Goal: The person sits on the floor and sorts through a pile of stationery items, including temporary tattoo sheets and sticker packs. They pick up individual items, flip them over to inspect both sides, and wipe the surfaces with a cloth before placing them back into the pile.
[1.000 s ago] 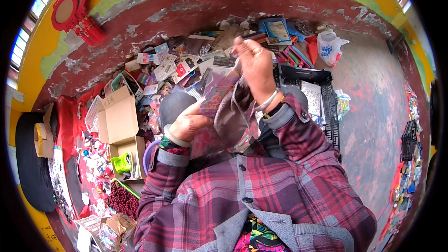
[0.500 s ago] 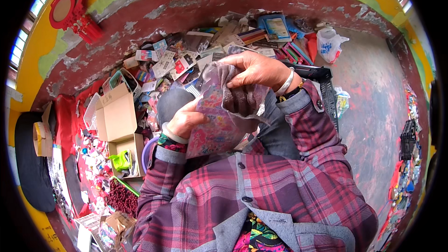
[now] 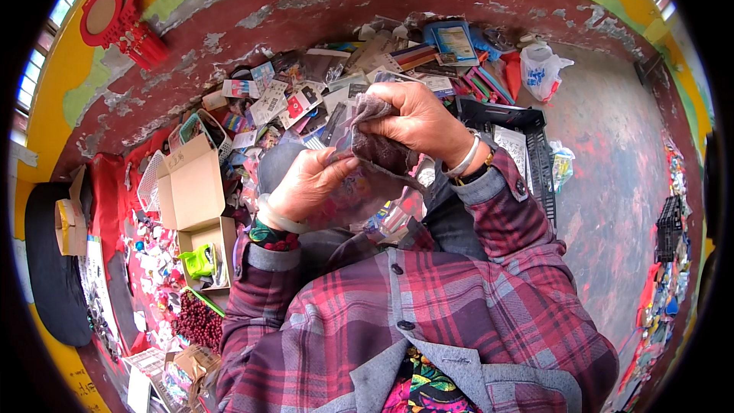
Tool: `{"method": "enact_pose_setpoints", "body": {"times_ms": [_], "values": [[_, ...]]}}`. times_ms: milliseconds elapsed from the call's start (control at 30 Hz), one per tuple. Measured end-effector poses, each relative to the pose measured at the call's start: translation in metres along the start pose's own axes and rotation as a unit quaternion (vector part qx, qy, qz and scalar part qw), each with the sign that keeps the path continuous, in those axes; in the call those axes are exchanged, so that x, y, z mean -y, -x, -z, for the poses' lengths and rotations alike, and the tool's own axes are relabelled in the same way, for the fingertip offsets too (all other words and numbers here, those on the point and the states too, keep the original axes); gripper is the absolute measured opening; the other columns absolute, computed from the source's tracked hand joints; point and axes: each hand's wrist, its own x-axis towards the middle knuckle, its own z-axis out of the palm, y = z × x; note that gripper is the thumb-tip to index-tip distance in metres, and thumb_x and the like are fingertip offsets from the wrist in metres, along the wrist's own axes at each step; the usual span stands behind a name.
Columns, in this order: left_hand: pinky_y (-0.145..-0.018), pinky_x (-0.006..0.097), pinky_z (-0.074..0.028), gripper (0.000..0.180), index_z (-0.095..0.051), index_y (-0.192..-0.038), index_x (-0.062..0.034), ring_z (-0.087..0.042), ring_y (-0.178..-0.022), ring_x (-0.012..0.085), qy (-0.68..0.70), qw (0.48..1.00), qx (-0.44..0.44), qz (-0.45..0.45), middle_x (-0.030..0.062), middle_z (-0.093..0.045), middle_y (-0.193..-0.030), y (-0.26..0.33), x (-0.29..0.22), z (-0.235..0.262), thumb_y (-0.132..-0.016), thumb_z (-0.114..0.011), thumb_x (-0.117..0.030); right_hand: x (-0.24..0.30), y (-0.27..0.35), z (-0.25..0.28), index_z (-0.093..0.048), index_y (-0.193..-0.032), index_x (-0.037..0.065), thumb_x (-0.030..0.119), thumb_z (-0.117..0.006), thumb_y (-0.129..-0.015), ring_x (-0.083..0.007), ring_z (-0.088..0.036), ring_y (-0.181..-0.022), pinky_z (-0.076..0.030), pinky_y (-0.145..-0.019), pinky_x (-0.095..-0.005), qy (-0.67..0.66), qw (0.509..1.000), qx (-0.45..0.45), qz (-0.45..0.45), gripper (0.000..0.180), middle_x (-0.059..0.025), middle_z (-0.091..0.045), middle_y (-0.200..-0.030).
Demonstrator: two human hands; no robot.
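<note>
A greyish-brown knitted cloth (image 3: 386, 151) is bunched up in front of my chest. My right hand (image 3: 428, 118) is closed on its upper part, thumb over the folds. Pinched at the cloth's left edge, my left hand (image 3: 306, 187) has thumb and fingers pressed together. Below the cloth hangs a see-through plastic bag (image 3: 355, 203) with a pink pattern, its rim gathered by the left fingers. Folds and fingers hide how far the cloth sits inside the bag.
Beyond my knees lies a heap of packaged goods and cards (image 3: 298, 103). A black crate (image 3: 543, 176) stands to the right, a white plastic bag (image 3: 543, 73) behind it. An open cardboard box (image 3: 191, 191) and dark red beads (image 3: 200, 320) are at left.
My left hand has moved up and right, from the bag's side to the cloth's edge. The patterned bag, spread flat before, is now crumpled lower under the hands.
</note>
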Motion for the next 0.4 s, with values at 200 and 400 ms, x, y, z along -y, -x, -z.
{"method": "enact_pose_setpoints", "body": {"times_ms": [200,400], "values": [[-0.065,0.024,-0.043,0.014,-0.064,-0.098,-0.0016,-0.049,-0.073,0.0057,-0.154,0.986,0.050,-0.045,-0.0015,-0.060,-0.078,0.001,-0.005,0.016,-0.091,-0.058,-0.012,0.014,0.009,-0.002,-0.061,-0.081,0.002,0.002,-0.070,-0.076,-0.0051,-0.049,-0.070,-0.041,-0.062,-0.0232,0.015,0.999,-0.029,0.036,0.010,0.0012,-0.055,-0.073],[-0.057,0.022,-0.036,0.009,-0.065,-0.095,-0.0043,-0.043,-0.065,0.0037,-0.103,0.993,0.051,-0.032,-0.0061,-0.054,-0.071,0.009,-0.020,0.009,-0.089,-0.060,-0.008,0.017,0.015,-0.001,-0.064,-0.085,0.002,-0.002,-0.070,-0.074,-0.0049,-0.054,-0.077,-0.044,-0.067,-0.0214,-0.021,0.999,-0.024,-0.011,0.013,0.0013,-0.060,-0.080]]}}
